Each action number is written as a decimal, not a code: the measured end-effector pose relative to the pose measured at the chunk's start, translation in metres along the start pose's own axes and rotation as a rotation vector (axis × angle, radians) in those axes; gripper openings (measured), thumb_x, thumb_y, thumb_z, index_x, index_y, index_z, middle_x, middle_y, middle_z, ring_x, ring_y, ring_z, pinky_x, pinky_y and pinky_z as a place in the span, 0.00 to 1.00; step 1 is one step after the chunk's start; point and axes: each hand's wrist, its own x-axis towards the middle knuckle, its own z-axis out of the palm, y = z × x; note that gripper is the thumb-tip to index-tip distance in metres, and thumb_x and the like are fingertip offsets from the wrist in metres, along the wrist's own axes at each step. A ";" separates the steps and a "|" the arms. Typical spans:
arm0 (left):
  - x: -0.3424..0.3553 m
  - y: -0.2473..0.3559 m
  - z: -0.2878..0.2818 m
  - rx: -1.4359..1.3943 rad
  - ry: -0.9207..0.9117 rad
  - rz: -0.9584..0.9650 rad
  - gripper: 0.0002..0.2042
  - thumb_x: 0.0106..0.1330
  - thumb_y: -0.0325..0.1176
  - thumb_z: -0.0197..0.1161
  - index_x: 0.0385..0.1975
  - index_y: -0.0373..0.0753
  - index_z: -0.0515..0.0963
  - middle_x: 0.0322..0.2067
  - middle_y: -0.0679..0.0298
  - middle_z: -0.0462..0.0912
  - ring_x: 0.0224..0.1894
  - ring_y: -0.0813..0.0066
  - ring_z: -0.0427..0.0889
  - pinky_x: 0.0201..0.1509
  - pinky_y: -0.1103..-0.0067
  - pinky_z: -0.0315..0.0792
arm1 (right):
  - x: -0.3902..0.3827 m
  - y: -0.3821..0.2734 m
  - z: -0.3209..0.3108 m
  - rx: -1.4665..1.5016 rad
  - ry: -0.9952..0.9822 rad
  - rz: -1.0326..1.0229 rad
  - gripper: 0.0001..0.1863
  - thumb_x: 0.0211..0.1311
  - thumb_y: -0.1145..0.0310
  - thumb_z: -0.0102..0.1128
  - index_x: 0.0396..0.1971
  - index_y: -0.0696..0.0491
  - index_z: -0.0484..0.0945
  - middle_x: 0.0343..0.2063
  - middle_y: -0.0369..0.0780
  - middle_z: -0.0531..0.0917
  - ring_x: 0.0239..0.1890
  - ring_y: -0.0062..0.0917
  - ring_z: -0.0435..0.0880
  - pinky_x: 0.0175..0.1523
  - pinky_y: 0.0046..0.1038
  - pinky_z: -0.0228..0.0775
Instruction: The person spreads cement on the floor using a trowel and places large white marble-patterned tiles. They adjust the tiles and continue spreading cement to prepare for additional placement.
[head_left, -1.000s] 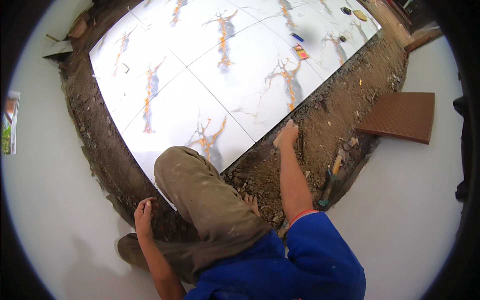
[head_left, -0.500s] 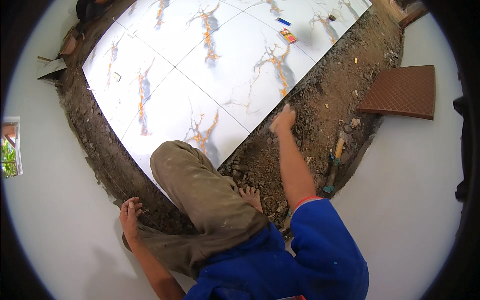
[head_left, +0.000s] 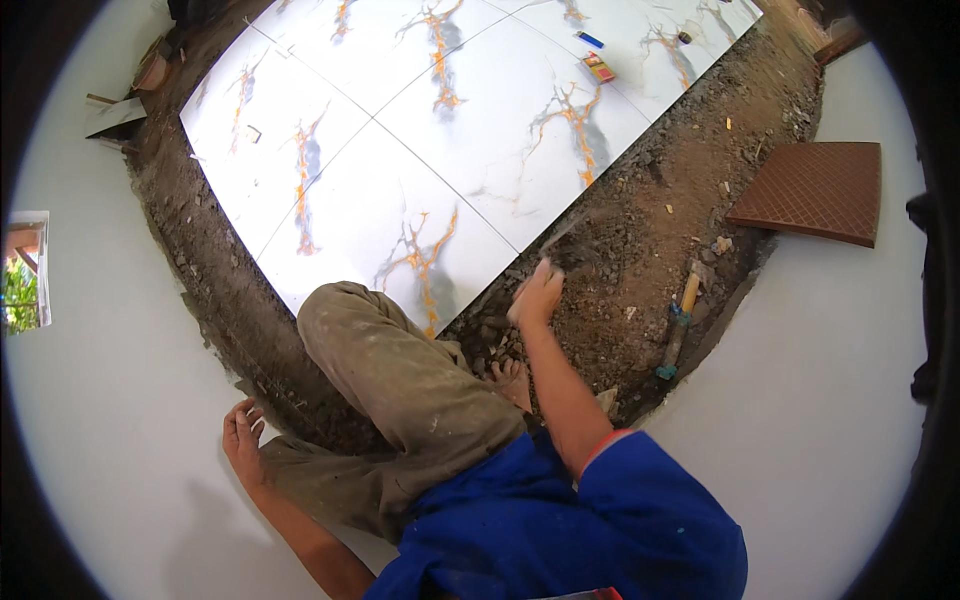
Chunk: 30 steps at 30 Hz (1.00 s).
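My right hand is over the strip of dark soil and rubble, just right of the laid tiles' edge. Its fingers are curled closed. A thin, blurred streak runs from them towards the tile edge, too smeared to name. My left hand hangs beside my bent left leg, against the white wall. Its fingers are loosely bent and a little apart, with nothing in them. White marble-patterned tiles with orange and grey veins fill the upper middle. My bare foot rests on the rubble near my right forearm.
Against the right wall leans a brown textured tile. Below it lies a tool with a yellowish handle and teal ends. A blue lighter and a red-yellow packet are on the tiles. Left, a small tile piece stands by the wall.
My right hand has drawn back along the soil strip, towards my body and slightly left. My left hand stays by my leg. The whole view has shifted a little.
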 end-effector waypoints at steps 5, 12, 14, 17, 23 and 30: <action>-0.008 -0.019 -0.015 -0.006 0.033 -0.093 0.17 0.79 0.45 0.56 0.53 0.38 0.78 0.54 0.62 0.83 0.51 0.73 0.82 0.55 0.75 0.75 | 0.058 -0.028 0.004 0.106 0.011 0.165 0.20 0.80 0.53 0.50 0.43 0.58 0.69 0.22 0.38 0.70 0.20 0.24 0.68 0.26 0.36 0.66; -0.032 -0.028 -0.011 -0.037 0.072 -0.097 0.17 0.79 0.45 0.57 0.53 0.38 0.79 0.53 0.63 0.83 0.50 0.74 0.81 0.54 0.76 0.74 | 0.019 -0.002 -0.071 -0.175 0.094 0.111 0.22 0.78 0.53 0.53 0.54 0.59 0.71 0.26 0.42 0.77 0.26 0.32 0.78 0.30 0.39 0.70; -0.036 -0.026 -0.010 -0.049 0.078 -0.116 0.17 0.79 0.45 0.57 0.54 0.38 0.79 0.53 0.63 0.83 0.51 0.74 0.81 0.54 0.76 0.73 | 0.017 -0.011 -0.071 -0.364 0.150 -0.051 0.22 0.77 0.55 0.54 0.56 0.59 0.70 0.29 0.44 0.79 0.30 0.36 0.80 0.33 0.42 0.72; -0.031 -0.023 -0.007 -0.033 0.080 -0.117 0.17 0.79 0.44 0.57 0.54 0.37 0.79 0.54 0.62 0.83 0.52 0.74 0.81 0.55 0.76 0.73 | 0.034 -0.035 -0.074 -0.820 0.150 -0.352 0.21 0.73 0.60 0.57 0.54 0.59 0.69 0.38 0.48 0.81 0.38 0.46 0.82 0.44 0.48 0.74; -0.017 -0.028 0.006 -0.029 -0.010 -0.124 0.17 0.79 0.43 0.57 0.55 0.37 0.79 0.53 0.61 0.83 0.51 0.74 0.82 0.54 0.76 0.74 | 0.099 -0.069 -0.163 -1.559 -0.109 -0.148 0.21 0.73 0.59 0.57 0.54 0.61 0.68 0.40 0.53 0.82 0.42 0.48 0.84 0.46 0.49 0.75; -0.021 -0.037 0.020 0.008 -0.047 -0.116 0.16 0.79 0.42 0.57 0.53 0.37 0.80 0.53 0.61 0.84 0.49 0.74 0.83 0.52 0.78 0.75 | 0.173 -0.099 -0.209 -0.821 0.004 0.125 0.17 0.70 0.61 0.61 0.46 0.60 0.73 0.30 0.44 0.80 0.33 0.32 0.82 0.37 0.40 0.74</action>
